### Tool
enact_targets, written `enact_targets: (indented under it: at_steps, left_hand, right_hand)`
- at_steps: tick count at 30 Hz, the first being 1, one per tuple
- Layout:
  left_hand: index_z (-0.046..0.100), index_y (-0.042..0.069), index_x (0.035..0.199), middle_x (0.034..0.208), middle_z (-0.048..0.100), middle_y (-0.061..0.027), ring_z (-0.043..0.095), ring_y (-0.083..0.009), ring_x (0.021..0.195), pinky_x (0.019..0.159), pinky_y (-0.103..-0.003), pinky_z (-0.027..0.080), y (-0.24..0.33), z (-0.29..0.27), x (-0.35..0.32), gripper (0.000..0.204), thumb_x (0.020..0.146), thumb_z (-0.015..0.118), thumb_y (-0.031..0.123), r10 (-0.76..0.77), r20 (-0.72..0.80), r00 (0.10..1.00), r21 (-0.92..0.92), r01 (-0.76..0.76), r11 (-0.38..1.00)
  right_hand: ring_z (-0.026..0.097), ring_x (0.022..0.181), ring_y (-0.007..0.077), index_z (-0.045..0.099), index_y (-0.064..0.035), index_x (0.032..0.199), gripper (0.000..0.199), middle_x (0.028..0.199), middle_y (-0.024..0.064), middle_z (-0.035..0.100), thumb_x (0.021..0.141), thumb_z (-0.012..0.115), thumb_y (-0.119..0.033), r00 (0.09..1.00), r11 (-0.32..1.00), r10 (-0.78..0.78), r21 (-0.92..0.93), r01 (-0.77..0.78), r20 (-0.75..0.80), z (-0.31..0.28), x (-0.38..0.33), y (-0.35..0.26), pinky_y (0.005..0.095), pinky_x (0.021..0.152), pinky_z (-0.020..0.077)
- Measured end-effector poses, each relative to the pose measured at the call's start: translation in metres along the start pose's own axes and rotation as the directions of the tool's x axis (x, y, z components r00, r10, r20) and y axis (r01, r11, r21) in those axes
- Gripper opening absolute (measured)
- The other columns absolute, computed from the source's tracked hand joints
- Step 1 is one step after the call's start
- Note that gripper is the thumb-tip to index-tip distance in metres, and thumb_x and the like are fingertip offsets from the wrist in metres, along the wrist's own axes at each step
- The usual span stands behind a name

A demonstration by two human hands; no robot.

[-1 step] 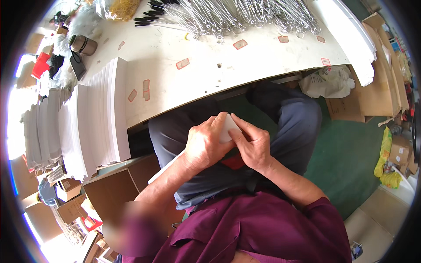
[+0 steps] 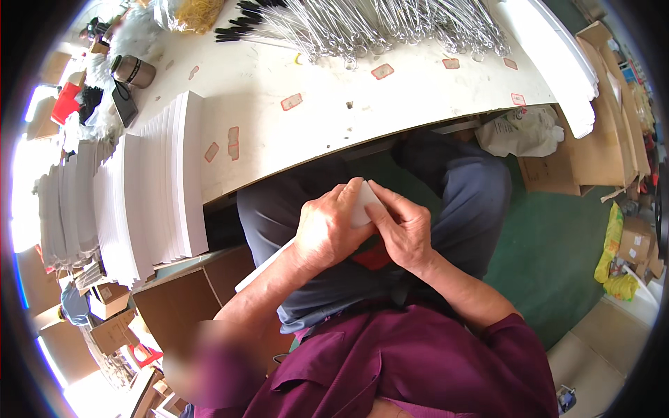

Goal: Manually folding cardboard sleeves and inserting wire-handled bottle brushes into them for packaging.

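1. Seated below the counter (image 2: 390, 118), both hands, left (image 2: 327, 233) and right (image 2: 404, 226), grip a white card (image 2: 364, 205) over the lap.
2. Fingers hide most of it; its shape stays unclear.

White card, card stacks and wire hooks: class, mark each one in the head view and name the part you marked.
white card (image 2: 362, 207), head view: bare middle between both hands.
stack of white cards (image 2: 182, 174), head view: side of the nearest stack.
wire hooks (image 2: 390, 24), head view: middle of the heap on the table.
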State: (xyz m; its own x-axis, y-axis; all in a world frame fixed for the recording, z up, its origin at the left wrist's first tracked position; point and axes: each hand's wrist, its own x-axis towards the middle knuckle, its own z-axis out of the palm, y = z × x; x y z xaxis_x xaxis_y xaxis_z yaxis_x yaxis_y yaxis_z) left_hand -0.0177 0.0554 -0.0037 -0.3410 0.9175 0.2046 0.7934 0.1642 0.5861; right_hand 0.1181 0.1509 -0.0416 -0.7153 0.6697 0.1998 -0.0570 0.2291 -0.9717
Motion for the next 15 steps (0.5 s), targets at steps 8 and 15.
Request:
enact_targets:
  at_steps: [8,15]
  left_hand:
    - [0.06,-0.001,0.123,0.096,0.07,-0.0172,0.073,-0.0345,0.087,0.075,-0.044,0.06,0.01,-0.029,0.019,0.06,0.073,0.087,0.019,-0.001,0.056,0.998,0.063,-0.002,0.998]
    - [0.059,-0.003,0.128,0.109,0.067,-0.0207,0.066,-0.0403,0.107,0.094,-0.047,0.053,0.004,-0.077,0.033,0.061,0.074,0.084,0.012,0.056,0.09,0.994,0.216,-0.075,0.974]
  right_hand:
    - [0.061,0.08,0.0021,0.064,0.0034,0.133,0.035,0.094,0.0034,0.074,0.101,0.069,-0.008,0.976,0.963,0.198,0.202,-0.177,-0.089,-0.031,0.03,-0.019,0.0211,0.069,0.0517]
    - [0.053,0.058,0.0022,0.063,-0.0008,0.136,0.04,0.077,-0.0009,0.067,0.099,0.071,-0.013,0.958,0.938,0.261,0.264,-0.223,-0.12,-0.077,0.058,-0.022,0.0202,0.051,0.0414]
